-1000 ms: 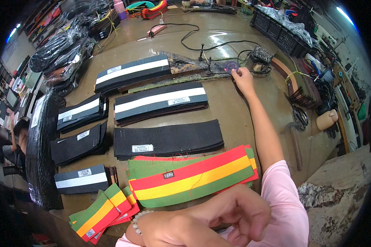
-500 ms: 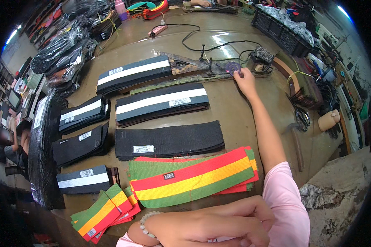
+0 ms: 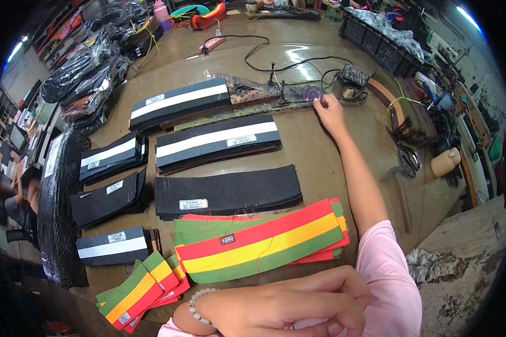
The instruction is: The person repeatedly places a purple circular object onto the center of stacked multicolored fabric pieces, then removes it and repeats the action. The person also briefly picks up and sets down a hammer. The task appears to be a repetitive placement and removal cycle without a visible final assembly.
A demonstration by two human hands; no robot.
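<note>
At the far end of my outstretched right arm, my right hand pinches the near edge of a purple round disc. The disc lies against a dark, grimy bench fixture with upright bolts. My left hand, wearing a pale bead bracelet, hovers at the lower edge. Its fingers are loosely bent and apart, with nothing visible in them. Just beyond it lies a stack of red, yellow and green striped webbing strips. Farther back are black webbing strips and black strips with a white stripe.
Short striped pieces lie near left. Plastic-wrapped bundles line the left side. A black cable runs across the back to a power strip. Right of my arm lie a hammer, scissors and a black crate.
The view has shifted slightly, so things sit a little farther left. My right hand stays at the purple disc, and my left hand keeps its bent pose.
</note>
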